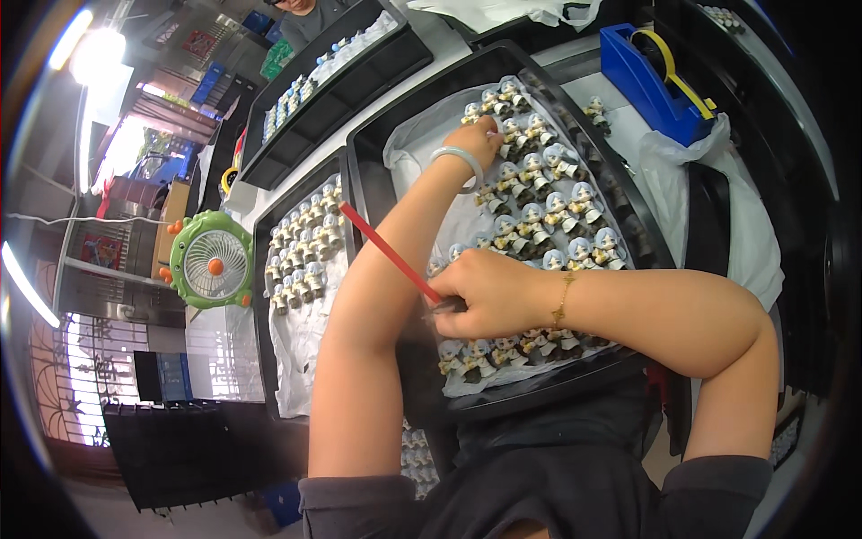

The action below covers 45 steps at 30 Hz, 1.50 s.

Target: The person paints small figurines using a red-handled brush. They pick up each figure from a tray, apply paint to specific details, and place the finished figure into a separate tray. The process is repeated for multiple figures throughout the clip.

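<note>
We have two hands over one black middle tray (370, 171), lined with a white sheet (409, 162) and holding rows of blue-haired figurines (532, 214) — many of them, packed too closely for us to count surely. They fill most of its right side and line its near edge.

Our left hand (480, 142), with one pale bangle (460, 160), reaches toward the far edge, fingers bent down among the figurines; we cannot tell whether they pinch one. Our right hand (489, 296), with one thin gold bracelet (563, 301), is over the near half, toward the left edge, thumb and fingers pinching one red stick (386, 247) that slants across our left forearm.

One lone figurine (596, 114) sits outside the right edge, near one blue tape dispenser (642, 81). Two more trays hold figurines: a left tray (262, 341) and a far tray (350, 108). One green fan (215, 260) stands past the left tray's outer edge.
</note>
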Motion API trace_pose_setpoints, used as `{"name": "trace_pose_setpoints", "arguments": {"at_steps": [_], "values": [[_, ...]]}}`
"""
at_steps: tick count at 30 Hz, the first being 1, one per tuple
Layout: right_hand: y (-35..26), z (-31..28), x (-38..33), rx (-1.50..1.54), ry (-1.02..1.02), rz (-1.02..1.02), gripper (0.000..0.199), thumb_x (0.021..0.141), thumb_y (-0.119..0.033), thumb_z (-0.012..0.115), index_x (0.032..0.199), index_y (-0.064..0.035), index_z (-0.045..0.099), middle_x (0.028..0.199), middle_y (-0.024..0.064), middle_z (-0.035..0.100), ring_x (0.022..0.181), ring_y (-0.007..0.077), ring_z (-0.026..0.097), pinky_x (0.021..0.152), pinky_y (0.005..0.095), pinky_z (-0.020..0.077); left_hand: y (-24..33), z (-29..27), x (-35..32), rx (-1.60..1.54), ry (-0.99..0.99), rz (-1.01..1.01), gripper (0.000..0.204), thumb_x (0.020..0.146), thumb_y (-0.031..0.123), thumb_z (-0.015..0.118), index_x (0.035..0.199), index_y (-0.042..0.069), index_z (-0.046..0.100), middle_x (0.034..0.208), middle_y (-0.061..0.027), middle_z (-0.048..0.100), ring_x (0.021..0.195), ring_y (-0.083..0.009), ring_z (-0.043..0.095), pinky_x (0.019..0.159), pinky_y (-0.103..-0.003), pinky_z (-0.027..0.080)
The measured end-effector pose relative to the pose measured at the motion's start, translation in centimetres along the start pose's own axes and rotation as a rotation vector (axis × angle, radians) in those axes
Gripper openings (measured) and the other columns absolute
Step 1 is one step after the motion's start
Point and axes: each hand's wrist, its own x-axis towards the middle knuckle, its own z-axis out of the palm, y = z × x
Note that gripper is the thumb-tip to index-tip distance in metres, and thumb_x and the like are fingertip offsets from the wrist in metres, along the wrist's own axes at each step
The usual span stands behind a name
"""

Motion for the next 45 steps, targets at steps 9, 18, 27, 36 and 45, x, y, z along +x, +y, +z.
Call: {"name": "trace_pose_setpoints", "arguments": {"at_steps": [9,18,27,36,45], "values": [[-1.0,-0.8,0.1,0.048,0.02,0.071,0.023,0.07,-0.022,0.053,0.066,0.0005,0.056,0.057,0.0157,0.056,0.059,0.0309,0.056,0.061,0.0387,0.0446,-2.0,-5.5,-5.7,-0.509,0.232,0.067,0.034,0.086,0.01,0.044,0.12,0.012,0.044,0.093,-0.0074,0.054,0.075,-0.0121,0.056,0.065,-0.025,0.047],[-1.9,-1.4,0.5,0.233,0.058,0.214,0.016,0.074,-0.014,0.051,0.067,0.0011,0.055,0.052,0.0063,0.053,0.048,0.0118,0.056,0.046,0.0266,0.0423,-3.5,-8.2,-22.8,-1.782,-0.009,0.025,0.069,0.072,0.019,0.051,0.131,0.0,0.021,0.111,-0.0161,0.049,0.093,-0.0262,0.052,0.085,-0.035,0.041],[-1.6,-1.1,0.5,0.228,0.075,0.325,0.012,0.075,-0.008,0.05,0.066,0.0008,0.053,0.052,-0.0007,0.047,0.049,0.0056,0.048,0.047,0.0213,0.0391,-2.8,-7.2,-27.6,-1.696,-0.063,0.072,0.093,0.051,0.002,0.062,0.133,0.006,0.016,0.127,-0.0163,0.033,0.098,-0.0251,0.046,0.081,-0.029,0.04],[-2.1,-1.0,0.7,0.185,0.077,0.382,0.013,0.072,-0.009,0.049,0.064,-0.0003,0.053,0.056,0.0022,0.053,0.05,0.0068,0.045,0.049,0.0226,0.0362,-2.5,-6.8,-28.0,-1.532,-0.036,0.224,0.092,0.054,-0.01,0.054,0.129,0.023,0.012,0.128,-0.0171,0.03,0.092,-0.0207,0.045,0.078,-0.03,0.037],[-2.2,-1.0,0.7,0.159,0.057,0.395,0.013,0.073,-0.01,0.05,0.065,0.0002,0.053,0.057,0.0024,0.054,0.053,0.0073,0.046,0.05,0.0229,0.0369,-2.9,-6.5,-27.4,-1.499,-0.065,0.308,0.082,0.052,-0.013,0.057,0.117,0.02,0.02,0.125,-0.0174,0.031,0.097,-0.0178,0.043,0.081,-0.027,0.035]]}}
